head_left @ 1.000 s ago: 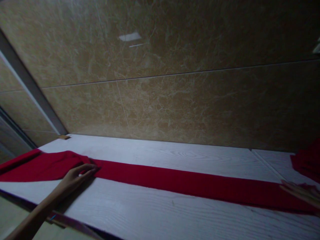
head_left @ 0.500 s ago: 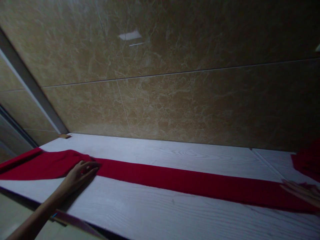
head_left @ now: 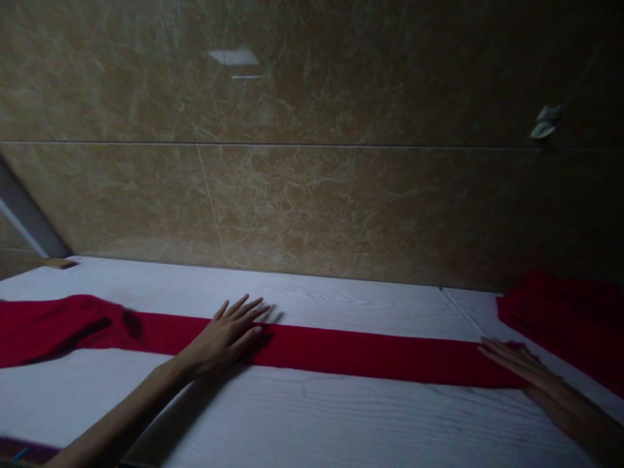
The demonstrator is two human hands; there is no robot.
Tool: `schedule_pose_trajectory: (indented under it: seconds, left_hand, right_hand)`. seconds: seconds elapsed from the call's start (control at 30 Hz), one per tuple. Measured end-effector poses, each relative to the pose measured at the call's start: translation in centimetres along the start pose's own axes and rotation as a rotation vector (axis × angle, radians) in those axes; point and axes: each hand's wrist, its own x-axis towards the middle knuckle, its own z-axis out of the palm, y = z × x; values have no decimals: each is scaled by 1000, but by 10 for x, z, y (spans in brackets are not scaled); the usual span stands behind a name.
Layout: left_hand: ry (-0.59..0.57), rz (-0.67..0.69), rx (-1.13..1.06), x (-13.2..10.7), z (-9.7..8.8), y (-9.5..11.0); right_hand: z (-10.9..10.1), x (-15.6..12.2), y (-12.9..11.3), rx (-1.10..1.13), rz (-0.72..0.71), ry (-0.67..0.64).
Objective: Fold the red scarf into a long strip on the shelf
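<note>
A long red cloth strip (head_left: 351,351) lies flat across a white wood-grain table (head_left: 341,422). My left hand (head_left: 227,335) rests palm down on the strip left of its middle, fingers spread. Flat on the strip's right end lies my right hand (head_left: 517,361), fingers pointing left. The strip's left end (head_left: 49,325) is bunched and wider.
More red cloth (head_left: 565,318) is heaped at the table's right end. A tan marble-tiled wall (head_left: 312,195) stands right behind the table. A small tan piece (head_left: 58,263) lies at the back left corner. A small metal fitting (head_left: 543,123) sticks out of the wall at upper right.
My left hand slid right along the strip, from its bunched left part toward the middle. The view panned right, so my right hand and the cloth heap show more fully.
</note>
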Motion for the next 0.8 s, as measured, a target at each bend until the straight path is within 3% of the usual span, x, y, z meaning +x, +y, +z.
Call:
schedule_pose_trajectory:
  seconds: [0.13,0.3,0.4,0.53,0.63,0.8]
  left_hand:
    - [-98,0,7,0,18,9]
    - [-62,62,-22,10,13,13]
    - [-5,179,-61,33,9,42]
    - [-43,333,-88,56,15,103]
    - [-126,342,-91,59,30,131]
    - [-164,305,-104,56,50,129]
  right_hand:
    - [-20,1,-24,72,57,-131]
    - [-29,14,-52,113,123,-76]
    - [-29,33,-76,126,90,-68]
    - [-20,57,-101,143,-35,-215]
    - [-7,65,-98,152,-73,-278]
    - [-2,67,-64,187,-13,-206]
